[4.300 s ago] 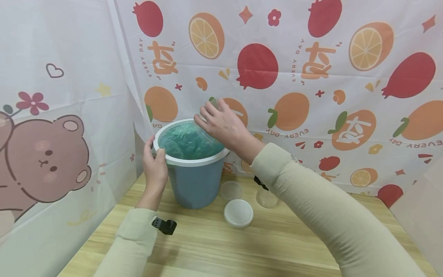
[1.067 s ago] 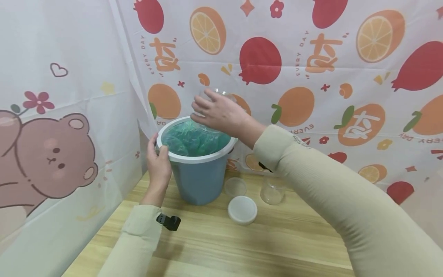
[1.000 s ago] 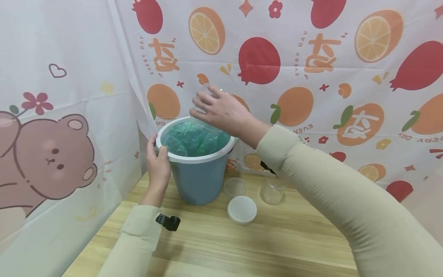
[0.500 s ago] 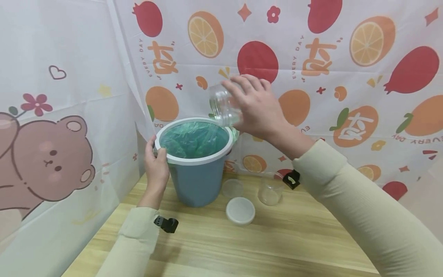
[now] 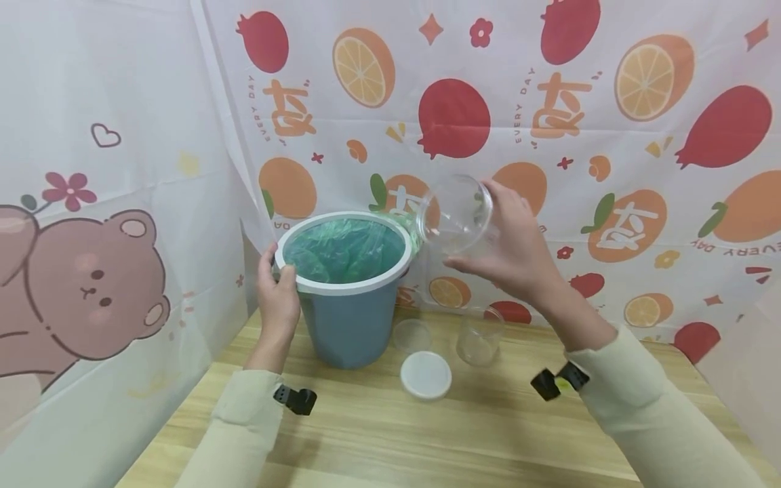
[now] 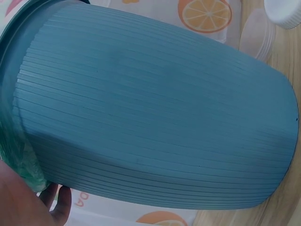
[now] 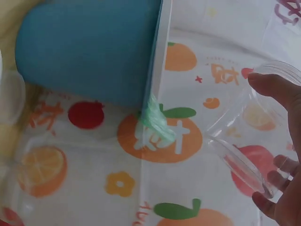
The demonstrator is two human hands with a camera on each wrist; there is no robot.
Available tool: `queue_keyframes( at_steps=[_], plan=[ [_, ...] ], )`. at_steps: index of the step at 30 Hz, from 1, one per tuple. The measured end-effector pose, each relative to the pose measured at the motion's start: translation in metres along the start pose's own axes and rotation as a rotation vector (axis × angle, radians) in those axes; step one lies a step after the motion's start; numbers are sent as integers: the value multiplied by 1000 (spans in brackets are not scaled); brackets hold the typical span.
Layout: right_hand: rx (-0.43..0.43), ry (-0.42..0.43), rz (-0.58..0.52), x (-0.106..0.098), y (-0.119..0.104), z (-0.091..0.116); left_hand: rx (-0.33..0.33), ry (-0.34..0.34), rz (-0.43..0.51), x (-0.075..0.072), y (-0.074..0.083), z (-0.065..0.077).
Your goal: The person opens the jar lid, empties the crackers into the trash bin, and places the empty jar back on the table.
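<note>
A blue trash can [image 5: 348,325] with a white rim and a green plastic liner [image 5: 342,251] stands on the table. At the left side of its rim, my left hand [image 5: 278,298] grips the edge, thumb over the top; in the left wrist view the fingertips [image 6: 62,202] curl below the rim. To the right of the can, my right hand [image 5: 518,247] holds a clear plastic jar [image 5: 454,213] in the air, tipped on its side. The right wrist view shows thumb and fingers round the see-through jar [image 7: 244,141]. Nothing shows inside the jar.
Right of the can on the wooden table [image 5: 390,434] lie a clear lid [image 5: 412,336] and a white lid [image 5: 426,375]. A second clear jar [image 5: 480,339] stands beside them. A fruit-print cloth [image 5: 378,149] hangs close behind, and a bear-print cloth [image 5: 122,285] on the left.
My right hand has moved from over the can's opening to the right and slightly down, taking the clear jar along and turning it. The left hand keeps its grip on the rim.
</note>
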State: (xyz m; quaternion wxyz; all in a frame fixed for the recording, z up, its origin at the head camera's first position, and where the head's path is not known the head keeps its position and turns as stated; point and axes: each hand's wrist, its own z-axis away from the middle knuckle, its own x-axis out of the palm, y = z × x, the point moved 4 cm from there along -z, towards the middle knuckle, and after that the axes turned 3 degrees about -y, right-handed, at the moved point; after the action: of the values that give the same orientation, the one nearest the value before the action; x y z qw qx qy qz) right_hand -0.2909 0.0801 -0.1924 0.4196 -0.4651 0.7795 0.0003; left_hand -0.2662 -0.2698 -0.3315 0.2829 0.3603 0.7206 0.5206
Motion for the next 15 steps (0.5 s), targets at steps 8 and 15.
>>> queue_keyframes(
  at_steps=[8, 15],
  plan=[
    [161, -4, -187, -4, 22, 54, -1, 14, -6, 0, -1, 2],
    [308, -10, -240, -3, 47, 99, -3, 15, -19, -1, 0, 2]
  ],
)
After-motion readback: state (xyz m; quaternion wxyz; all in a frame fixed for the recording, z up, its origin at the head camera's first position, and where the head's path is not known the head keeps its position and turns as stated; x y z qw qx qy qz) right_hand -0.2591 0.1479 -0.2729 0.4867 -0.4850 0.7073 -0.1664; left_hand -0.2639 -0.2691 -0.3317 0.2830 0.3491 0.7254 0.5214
